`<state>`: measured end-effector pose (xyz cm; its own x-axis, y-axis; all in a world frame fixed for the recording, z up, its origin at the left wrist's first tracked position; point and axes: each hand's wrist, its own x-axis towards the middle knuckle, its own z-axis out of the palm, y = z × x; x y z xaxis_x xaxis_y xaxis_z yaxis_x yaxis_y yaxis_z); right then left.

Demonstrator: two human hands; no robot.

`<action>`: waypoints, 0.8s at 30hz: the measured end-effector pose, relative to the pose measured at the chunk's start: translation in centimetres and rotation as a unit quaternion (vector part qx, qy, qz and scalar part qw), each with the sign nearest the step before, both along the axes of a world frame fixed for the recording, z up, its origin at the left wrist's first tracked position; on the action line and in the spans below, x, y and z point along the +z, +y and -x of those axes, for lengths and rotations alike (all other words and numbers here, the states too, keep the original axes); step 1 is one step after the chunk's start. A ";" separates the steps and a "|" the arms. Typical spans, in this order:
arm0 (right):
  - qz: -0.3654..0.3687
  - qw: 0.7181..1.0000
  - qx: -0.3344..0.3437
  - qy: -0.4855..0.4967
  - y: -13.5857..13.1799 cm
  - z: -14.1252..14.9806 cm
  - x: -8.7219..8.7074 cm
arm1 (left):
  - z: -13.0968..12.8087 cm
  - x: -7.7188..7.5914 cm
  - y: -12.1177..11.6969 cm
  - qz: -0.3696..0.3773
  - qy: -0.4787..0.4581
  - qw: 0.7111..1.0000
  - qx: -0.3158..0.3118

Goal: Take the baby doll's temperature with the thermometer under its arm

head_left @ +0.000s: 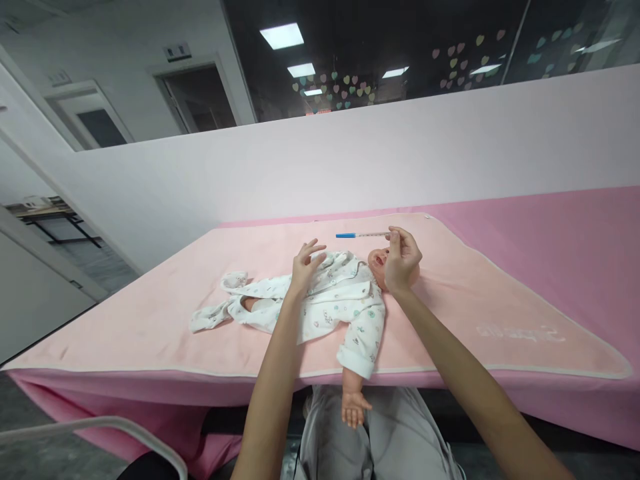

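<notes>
A thin thermometer point(367, 235) with a blue end and a marked clear stem is pinched at its right end in my right hand point(404, 257). It lies level above the doll, its blue end pointing left. My left hand point(306, 263) is over the doll's middle, fingers apart and holding nothing. The baby doll point(353, 399) lies on its back with its head to the right, partly hidden behind my right hand. It wears white patterned clothes point(320, 317). One doll arm hangs over the near edge of the table.
Under the doll is a peach mat point(150, 313) with a pale border, on a pink cloth point(575, 267). A low white wall point(350, 160) stands behind, with dark glass above it. A curved pale metal tube point(115, 423) is at the lower left.
</notes>
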<state>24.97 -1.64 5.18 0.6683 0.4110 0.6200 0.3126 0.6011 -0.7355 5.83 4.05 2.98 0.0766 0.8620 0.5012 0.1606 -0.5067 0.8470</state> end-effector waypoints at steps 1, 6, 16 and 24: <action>0.000 1.000 0.012 -0.001 -0.2 0.3 0.0 | 0.0 0.2 -0.1 -0.010 -0.064 0.997 -0.038; -0.014 0.996 0.087 -0.004 -0.6 1.5 -0.6 | -0.1 0.7 -0.6 0.012 -0.240 0.958 -0.158; -0.024 0.991 0.135 -0.003 0.4 2.4 -2.3 | -0.3 0.3 -0.5 0.098 -0.313 0.923 -0.203; -0.044 0.984 0.175 -0.007 0.0 2.9 -2.3 | 0.2 -0.2 0.0 0.102 -0.292 0.932 -0.190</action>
<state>22.09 -1.63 2.84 0.4868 0.5588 0.6714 0.0849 0.7347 -0.6730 5.67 4.04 2.74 0.1619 0.9103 0.3810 -0.5157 -0.2511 0.8191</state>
